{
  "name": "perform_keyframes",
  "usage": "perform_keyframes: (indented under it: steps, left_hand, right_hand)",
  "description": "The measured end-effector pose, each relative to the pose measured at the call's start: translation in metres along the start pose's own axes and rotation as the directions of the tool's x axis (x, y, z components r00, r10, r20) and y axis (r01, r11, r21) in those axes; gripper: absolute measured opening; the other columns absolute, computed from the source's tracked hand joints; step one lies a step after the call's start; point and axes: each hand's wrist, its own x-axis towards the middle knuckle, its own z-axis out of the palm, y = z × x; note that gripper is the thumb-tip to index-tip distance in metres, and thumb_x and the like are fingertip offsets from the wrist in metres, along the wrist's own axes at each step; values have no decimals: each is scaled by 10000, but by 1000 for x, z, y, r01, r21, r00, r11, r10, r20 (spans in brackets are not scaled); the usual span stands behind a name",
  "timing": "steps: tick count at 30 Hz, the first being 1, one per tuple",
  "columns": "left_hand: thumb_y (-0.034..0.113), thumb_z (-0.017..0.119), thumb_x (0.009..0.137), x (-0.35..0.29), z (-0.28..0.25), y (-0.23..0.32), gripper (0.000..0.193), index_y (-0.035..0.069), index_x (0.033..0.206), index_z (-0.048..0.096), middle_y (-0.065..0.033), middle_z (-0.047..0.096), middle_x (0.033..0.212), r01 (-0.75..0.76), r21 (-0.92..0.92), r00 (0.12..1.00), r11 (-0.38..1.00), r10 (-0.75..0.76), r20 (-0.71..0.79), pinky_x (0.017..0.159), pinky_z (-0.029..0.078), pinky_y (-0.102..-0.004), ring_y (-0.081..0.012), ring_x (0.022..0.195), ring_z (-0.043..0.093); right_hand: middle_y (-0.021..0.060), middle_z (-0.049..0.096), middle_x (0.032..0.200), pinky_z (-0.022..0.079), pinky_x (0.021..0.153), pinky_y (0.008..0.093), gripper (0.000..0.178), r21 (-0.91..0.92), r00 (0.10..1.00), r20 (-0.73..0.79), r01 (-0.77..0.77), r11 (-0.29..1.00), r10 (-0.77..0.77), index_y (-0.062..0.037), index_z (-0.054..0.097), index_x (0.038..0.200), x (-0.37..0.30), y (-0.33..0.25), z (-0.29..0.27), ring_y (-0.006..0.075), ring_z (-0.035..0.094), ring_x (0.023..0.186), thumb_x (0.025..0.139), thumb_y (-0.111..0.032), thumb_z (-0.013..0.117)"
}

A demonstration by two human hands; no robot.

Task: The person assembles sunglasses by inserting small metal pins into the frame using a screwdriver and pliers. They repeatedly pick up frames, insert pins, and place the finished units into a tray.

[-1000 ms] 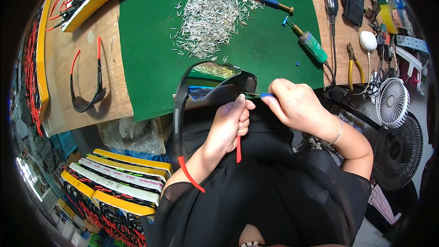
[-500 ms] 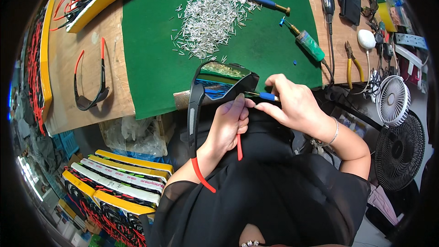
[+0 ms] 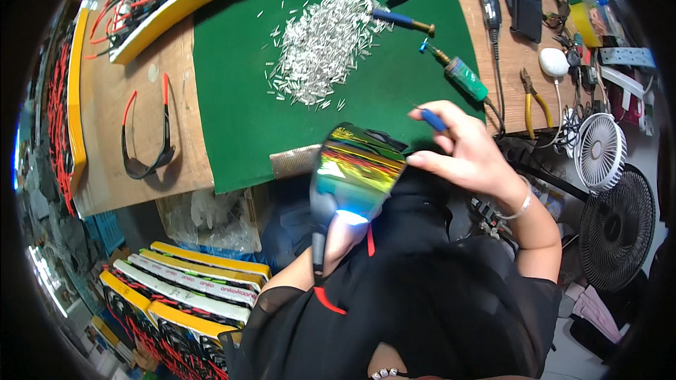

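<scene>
My left hand (image 3: 341,238) is closed around sunglasses (image 3: 360,169) with mirrored lenses, a black frame and red temple tips. They are blurred, and the lens front hides most of my fingers. To their right, my right hand (image 3: 470,153) is raised, holding a small blue-handled tool (image 3: 432,120) with a thin tip, apart from the glasses. Its exact kind is unclear. Ahead of both hands, a heap of short silver metal pins (image 3: 324,49) lies on the green mat (image 3: 239,119). Another pair of sunglasses (image 3: 149,165) rests at the left.
A blue-handled screwdriver-like tool (image 3: 403,21) lies beside the pins. Further right are a green-handled corded tool (image 3: 466,79), a blue corded tool (image 3: 489,0), yellow-handled cutters (image 3: 534,102) and a white fan (image 3: 600,151). Yellow-edged boxes (image 3: 176,320) of eyewear stand low at left.
The sunglasses have tilted and dropped toward me, lens front facing up. My right hand has drawn the blue-handled tool up and away from them. The whole view has shifted slightly.
</scene>
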Motion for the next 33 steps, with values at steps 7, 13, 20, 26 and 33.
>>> perform_keyframes:
  steps: [7, 13, 20, 26, 33]
  left_hand:
    - [266, 393, 953, -1, -7, 12, 364, 2, 771, 565, -21, 478, 549, -177, 259, 984, 949, 173, 37, 439, 343, -209, -79, 465, 436]
    - [339, 388, 948, 3, -26, 18, 360, 97, 715, 520, 34, 394, 549, -10, 318, 991, 948, 51, -121, 445, 233, -195, -44, 482, 325]
    - [239, 395, 958, 16, 2, 50, 256, 45, 817, 486, -26, 525, 632, -81, 183, 995, 980, 70, 65, 375, 272, -176, -41, 428, 354]
    - [296, 394, 958, 19, -9, 50, 270, 37, 919, 458, -38, 555, 661, -72, 14, 997, 997, 71, 16, 356, 277, -147, -33, 425, 363]
    - [309, 416, 949, 21, 6, 53, 289, 23, 910, 443, -64, 574, 698, -127, 115, 992, 985, 123, 42, 364, 286, -157, -45, 425, 373]
  right_hand:
    - [62, 557, 714, 422, 569, 240, 117, 196, 988, 134, 49, 979, -76, 9, 554, 858, 23, 9, 25, 72, 495, 659, 806, -76, 616]
    - [8, 412, 640, 366, 518, 247, 441, 102, 910, 378, 140, 985, -168, -30, 473, 1085, 43, -13, 0, 86, 413, 572, 723, -140, 699]
    - [116, 508, 786, 447, 642, 364, 338, -694, 827, -348, 89, 714, -441, -12, 488, 1075, 107, 43, 10, 274, 526, 732, 759, -84, 586]
    - [150, 549, 914, 418, 802, 376, 329, -587, 805, -388, 158, 794, -448, -12, 546, 999, 50, 41, -41, 319, 518, 895, 712, -120, 664]
    - [215, 500, 1063, 359, 868, 432, 305, -684, 732, -647, -434, 587, -213, -23, 466, 775, -59, 146, -82, 366, 462, 1006, 780, -273, 641]
